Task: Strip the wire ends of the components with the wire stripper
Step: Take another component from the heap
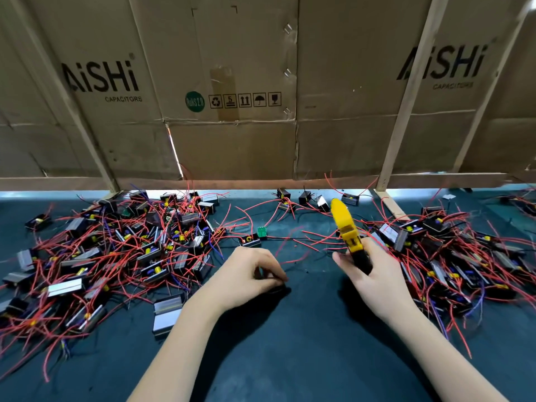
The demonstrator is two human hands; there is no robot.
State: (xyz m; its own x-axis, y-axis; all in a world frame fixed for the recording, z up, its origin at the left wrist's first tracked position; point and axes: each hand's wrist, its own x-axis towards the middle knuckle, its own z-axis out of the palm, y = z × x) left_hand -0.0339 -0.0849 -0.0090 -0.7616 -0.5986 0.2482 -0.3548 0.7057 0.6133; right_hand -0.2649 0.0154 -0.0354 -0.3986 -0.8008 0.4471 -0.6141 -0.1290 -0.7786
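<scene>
My right hand (374,274) grips the black handles of a yellow wire stripper (345,224), whose jaws point up and away toward the cardboard wall. My left hand (249,274) rests low on the dark mat with its fingers curled over a small dark component (280,288), mostly hidden under the fingertips. A blurred red wire (282,245) runs up from that component. Between the two hands lies a gap of bare mat.
A big heap of black and silver components with red wires (116,250) lies to the left, another heap (452,250) to the right. A silver component (166,314) sits by my left forearm. A green part (262,231) lies mid-table. A cardboard wall (261,97) closes the back.
</scene>
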